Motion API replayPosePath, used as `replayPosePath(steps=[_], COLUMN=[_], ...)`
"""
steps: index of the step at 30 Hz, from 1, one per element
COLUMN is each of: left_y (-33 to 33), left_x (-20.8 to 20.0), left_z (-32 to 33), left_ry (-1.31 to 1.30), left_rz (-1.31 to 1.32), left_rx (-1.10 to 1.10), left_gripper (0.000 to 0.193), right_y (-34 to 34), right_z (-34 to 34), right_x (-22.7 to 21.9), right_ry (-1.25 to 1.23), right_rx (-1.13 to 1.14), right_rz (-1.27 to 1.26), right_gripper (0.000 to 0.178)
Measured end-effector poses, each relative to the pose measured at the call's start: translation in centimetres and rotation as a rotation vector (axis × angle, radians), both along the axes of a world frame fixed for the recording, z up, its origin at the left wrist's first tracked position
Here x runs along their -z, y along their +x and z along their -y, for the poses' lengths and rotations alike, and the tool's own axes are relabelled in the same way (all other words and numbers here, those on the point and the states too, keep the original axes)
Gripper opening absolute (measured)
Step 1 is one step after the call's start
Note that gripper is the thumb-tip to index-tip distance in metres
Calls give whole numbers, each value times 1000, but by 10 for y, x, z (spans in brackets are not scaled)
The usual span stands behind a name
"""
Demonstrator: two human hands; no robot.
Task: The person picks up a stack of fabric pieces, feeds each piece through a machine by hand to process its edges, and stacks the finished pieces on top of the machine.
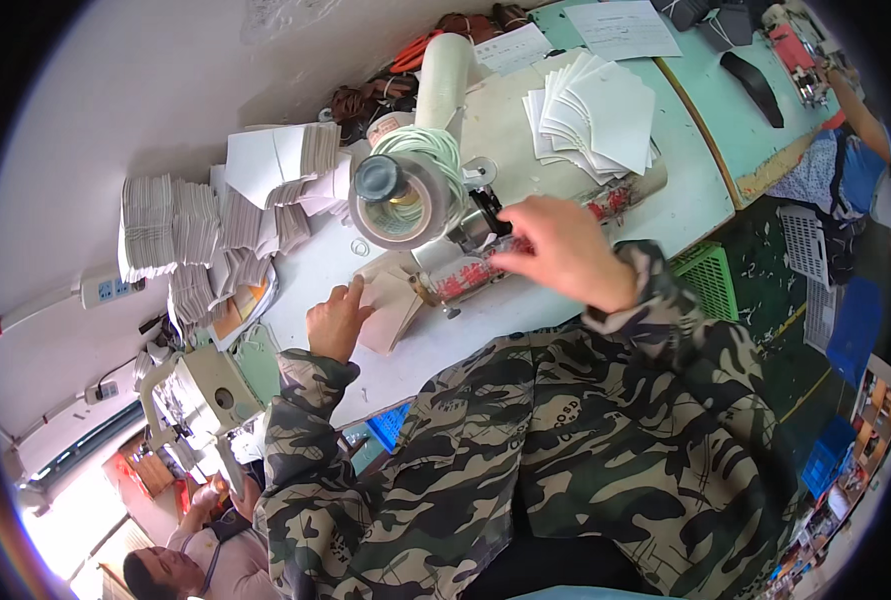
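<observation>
My right hand [563, 252] is beside the dark metal parts [485, 222] of a pale sewing machine [445, 80]. Its thumb and forefinger are spread apart, and I see nothing between them. On the white table, my left hand [333, 325] lies with its thumb and forefinger apart, next to a small stack of pale pinkish pieces [389, 308]. The fingertips are at the stack's left edge; whether they touch it I cannot tell. Red-marked covering [465, 278] runs along the machine's near edge. A fanned stack of white cut pieces [605, 112] lies beyond my right hand.
Tall piles of pale pieces [150, 228] stand against the wall at left. A ring-shaped roll [365, 222] and coiled pale green cord [435, 150] sit atop the machine. A green basket [707, 280] stands below the table at right. Other people work at lower left and far right.
</observation>
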State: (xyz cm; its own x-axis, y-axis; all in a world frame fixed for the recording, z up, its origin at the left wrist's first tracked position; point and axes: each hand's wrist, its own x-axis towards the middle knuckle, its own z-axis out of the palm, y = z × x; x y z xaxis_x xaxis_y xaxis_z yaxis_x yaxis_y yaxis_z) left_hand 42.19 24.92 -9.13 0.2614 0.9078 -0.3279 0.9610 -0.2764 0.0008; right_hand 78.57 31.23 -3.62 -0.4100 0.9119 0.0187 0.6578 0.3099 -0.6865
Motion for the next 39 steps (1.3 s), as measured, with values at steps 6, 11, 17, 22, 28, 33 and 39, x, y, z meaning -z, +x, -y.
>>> replayPosePath(steps=[6,11,17,22,28,33,39], left_y=[6,3,21,48,68,65,116], left_x=[0,-4,-94,-107,-83,-78,-33], left_z=[15,5,-40,-52,-89,-99,-92], left_ry=[138,295,-1004,-994,-878,-731,-257], left_rz=[-11,29,1002,952,648,702,978], left_rx=[-90,87,-315,-292,-358,-219,88], left_gripper=[51,33,23,21,22,23,25], right_y=[-15,-4,-21,25,28,14,6], right_z=[-15,-25,-2,0,3,-15,-50], right_x=[30,28,29,6,-22,-18,3], right_ry=[115,91,181,-46,-451,-363,-1], right_rx=[-60,117,-119,-236,-375,-186,-211], right_rz=[-16,-121,-7,-38,-124,-287,10], right_gripper=[21,18,18,13,20,21,57])
